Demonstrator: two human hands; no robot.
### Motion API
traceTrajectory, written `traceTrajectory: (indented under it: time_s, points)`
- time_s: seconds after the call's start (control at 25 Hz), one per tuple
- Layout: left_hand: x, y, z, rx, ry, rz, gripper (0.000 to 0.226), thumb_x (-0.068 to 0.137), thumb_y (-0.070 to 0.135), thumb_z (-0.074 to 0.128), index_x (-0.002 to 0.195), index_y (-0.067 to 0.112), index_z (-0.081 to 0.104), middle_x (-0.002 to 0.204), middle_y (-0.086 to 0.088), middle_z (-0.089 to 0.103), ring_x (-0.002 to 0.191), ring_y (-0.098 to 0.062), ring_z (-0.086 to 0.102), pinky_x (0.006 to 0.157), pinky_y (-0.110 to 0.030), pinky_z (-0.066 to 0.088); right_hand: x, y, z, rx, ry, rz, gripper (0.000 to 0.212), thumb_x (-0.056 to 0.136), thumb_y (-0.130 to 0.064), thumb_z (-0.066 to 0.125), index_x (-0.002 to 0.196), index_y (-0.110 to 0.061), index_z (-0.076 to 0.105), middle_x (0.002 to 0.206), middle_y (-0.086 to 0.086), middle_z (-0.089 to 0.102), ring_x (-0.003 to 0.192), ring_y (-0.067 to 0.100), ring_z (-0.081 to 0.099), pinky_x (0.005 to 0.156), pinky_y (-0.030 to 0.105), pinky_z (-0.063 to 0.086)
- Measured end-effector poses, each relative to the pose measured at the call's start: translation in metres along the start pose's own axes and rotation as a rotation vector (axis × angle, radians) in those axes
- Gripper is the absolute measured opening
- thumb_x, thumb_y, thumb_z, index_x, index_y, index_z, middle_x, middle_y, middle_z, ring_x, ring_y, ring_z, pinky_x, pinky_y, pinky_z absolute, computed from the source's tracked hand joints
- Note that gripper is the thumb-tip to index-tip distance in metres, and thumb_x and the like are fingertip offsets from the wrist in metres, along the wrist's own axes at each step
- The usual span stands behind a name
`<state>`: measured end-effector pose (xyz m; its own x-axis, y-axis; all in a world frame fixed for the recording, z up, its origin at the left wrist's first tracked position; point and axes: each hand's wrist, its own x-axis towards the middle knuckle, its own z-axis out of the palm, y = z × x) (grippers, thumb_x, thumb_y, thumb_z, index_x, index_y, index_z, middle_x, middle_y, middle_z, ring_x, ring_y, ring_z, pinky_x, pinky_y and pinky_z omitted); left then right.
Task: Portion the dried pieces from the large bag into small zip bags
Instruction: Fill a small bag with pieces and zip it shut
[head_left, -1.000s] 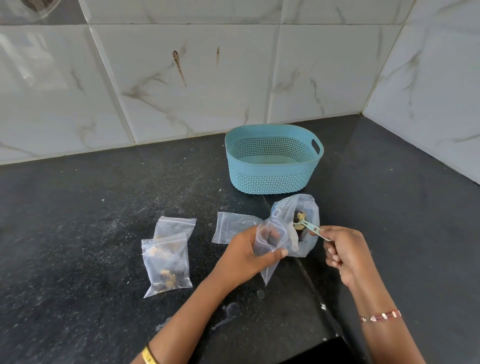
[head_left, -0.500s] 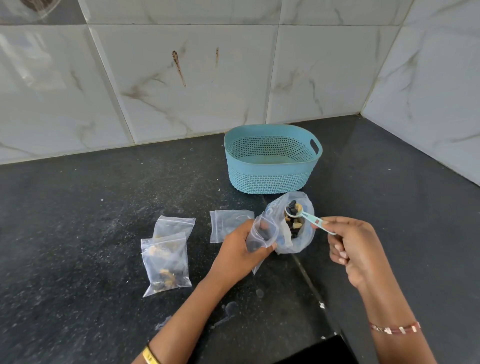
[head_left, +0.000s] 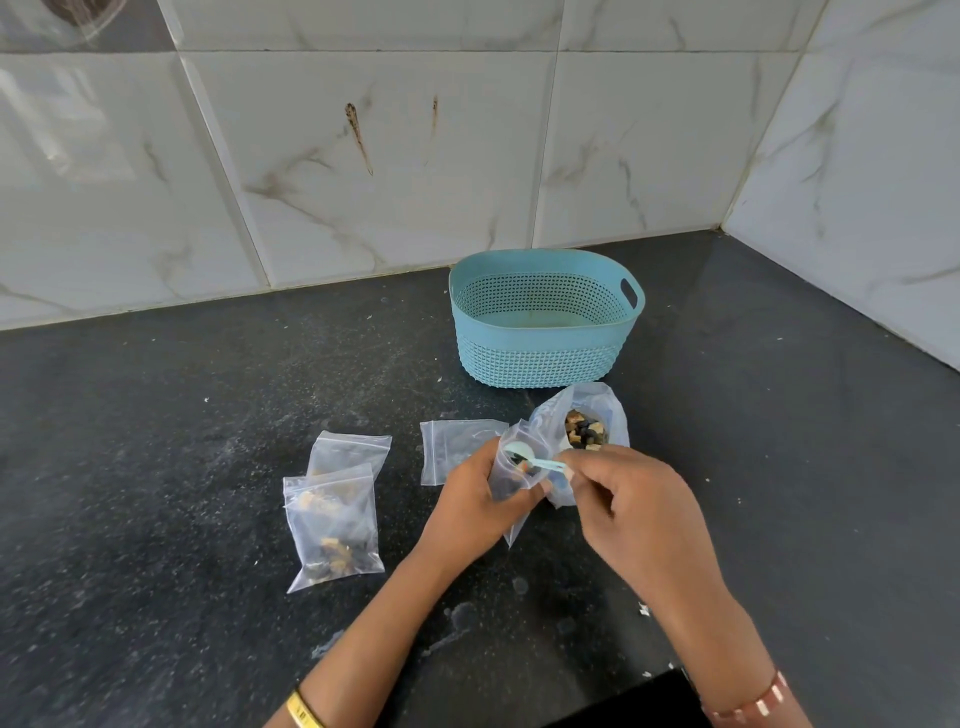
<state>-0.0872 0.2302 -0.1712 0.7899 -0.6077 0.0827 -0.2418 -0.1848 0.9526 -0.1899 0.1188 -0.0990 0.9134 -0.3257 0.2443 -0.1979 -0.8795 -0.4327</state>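
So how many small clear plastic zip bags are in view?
4: one held open in the left hand, at; one flat at; two overlapping at left, and. More may be hidden.

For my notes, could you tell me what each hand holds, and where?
Left hand grips the small bag by its side; right hand pinches the spoon by its handle.

A single wide-angle view comes from the person's head, looking forward and down onto the dark speckled stone bench (head_left: 156, 467). It faces the corner where two walls of white marbled tile (head_left: 363, 156) meet at upper right. Both forearms enter from the bottom edge, so the left hand (head_left: 467, 512) and right hand (head_left: 631, 512) sit close below the lens, near centre. Straight tile lines bow toward the edges.
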Motion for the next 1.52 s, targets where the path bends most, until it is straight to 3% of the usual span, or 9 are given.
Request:
traceTrajectory:
  time_s: [0.16, 0.32, 0.48, 0.64, 0.8, 0.96, 1.12, 1.32, 1.52]
  points:
    - [0.0, 0.004, -0.001, -0.059, 0.002, 0.012, 0.024, 0.082, 0.019, 0.068, 0.1, 0.032, 0.057, 0.093, 0.015, 0.067, 0.085, 0.006, 0.062, 0.071, -0.008, 0.047, -0.001, 0.004, 0.008, -0.147, 0.096, -0.158, 0.023, 0.071, -0.009, 0.074, 0.092, -0.017, 0.075, 0.061, -0.003, 0.061, 0.049, 0.008, 0.051, 0.045, 0.006, 0.023]
    - [-0.001, 0.005, -0.002, -0.079, 0.001, -0.003, 0.022, 0.082, 0.02, 0.068, 0.099, 0.031, 0.059, 0.093, 0.011, 0.068, 0.086, 0.001, 0.063, 0.073, -0.013, 0.05, -0.002, 0.006, 0.009, -0.149, 0.197, -0.224, 0.026, 0.08, -0.016, 0.051, 0.092, -0.014, 0.074, 0.063, -0.001, 0.062, 0.052, 0.01, 0.054, 0.046, 0.012, 0.032]
    - [-0.001, 0.008, -0.004, -0.033, -0.003, -0.028, 0.021, 0.082, 0.022, 0.068, 0.094, 0.034, 0.057, 0.09, 0.017, 0.063, 0.081, 0.013, 0.058, 0.069, -0.003, 0.044, -0.002, 0.009, 0.007, 0.175, 0.301, -0.108, 0.022, 0.08, -0.008, 0.056, 0.094, -0.011, 0.073, 0.063, -0.005, 0.059, 0.049, -0.001, 0.04, 0.048, 0.004, 0.026]
    - [-0.001, 0.009, -0.006, 0.011, 0.002, -0.037, 0.025, 0.081, 0.03, 0.068, 0.105, 0.029, 0.059, 0.097, 0.016, 0.063, 0.091, 0.011, 0.057, 0.074, 0.0, 0.042, 0.005, 0.028, -0.001, 0.416, 0.459, 0.091, 0.018, 0.084, 0.0, 0.06, 0.096, -0.007, 0.071, 0.069, 0.002, 0.066, 0.05, -0.001, 0.051, 0.044, 0.004, 0.033]
    - [-0.004, 0.013, -0.004, -0.045, -0.023, -0.057, 0.022, 0.081, 0.03, 0.068, 0.102, 0.031, 0.058, 0.097, 0.016, 0.064, 0.089, 0.011, 0.058, 0.073, 0.0, 0.042, 0.012, 0.05, 0.012, 0.192, 0.321, 0.216, 0.02, 0.085, -0.008, 0.059, 0.1, -0.011, 0.072, 0.07, 0.001, 0.067, 0.044, 0.009, 0.047, 0.045, 0.011, 0.03]
    - [-0.006, 0.012, 0.0, -0.065, -0.073, -0.059, 0.025, 0.083, 0.029, 0.067, 0.105, 0.02, 0.061, 0.097, 0.009, 0.068, 0.086, 0.003, 0.063, 0.071, -0.004, 0.045, 0.021, 0.05, 0.026, -0.116, 0.179, 0.126, 0.014, 0.083, -0.009, 0.061, 0.091, -0.01, 0.072, 0.062, 0.003, 0.061, 0.049, 0.014, 0.049, 0.043, 0.02, 0.034]
    - [-0.008, 0.013, 0.004, -0.069, -0.14, -0.074, 0.019, 0.084, 0.028, 0.065, 0.098, 0.016, 0.063, 0.089, -0.002, 0.07, 0.08, -0.01, 0.065, 0.069, -0.012, 0.048, 0.029, 0.042, 0.036, -0.311, 0.087, 0.03, 0.018, 0.058, -0.001, 0.08, 0.067, -0.004, 0.065, 0.049, 0.003, 0.051, 0.04, 0.014, 0.037, 0.038, 0.015, 0.014]
    - [-0.008, 0.009, 0.011, -0.17, -0.191, -0.124, 0.027, 0.083, 0.031, 0.066, 0.107, 0.019, 0.064, 0.101, -0.001, 0.071, 0.095, -0.012, 0.066, 0.09, -0.028, 0.051, 0.028, 0.041, 0.042, -0.344, 0.012, 0.077, 0.009, 0.082, -0.013, 0.057, 0.083, -0.009, 0.065, 0.065, 0.001, 0.056, 0.057, 0.017, 0.044, 0.044, 0.021, 0.02]
    - [-0.007, 0.006, 0.017, -0.153, -0.189, -0.137, 0.031, 0.08, 0.038, 0.066, 0.107, 0.021, 0.064, 0.101, 0.002, 0.07, 0.096, -0.01, 0.065, 0.094, -0.036, 0.05, 0.028, 0.035, 0.024, -0.292, 0.064, 0.049, 0.005, 0.069, -0.003, 0.072, 0.07, -0.007, 0.07, 0.048, 0.0, 0.049, 0.041, 0.014, 0.038, 0.04, 0.014, 0.017]
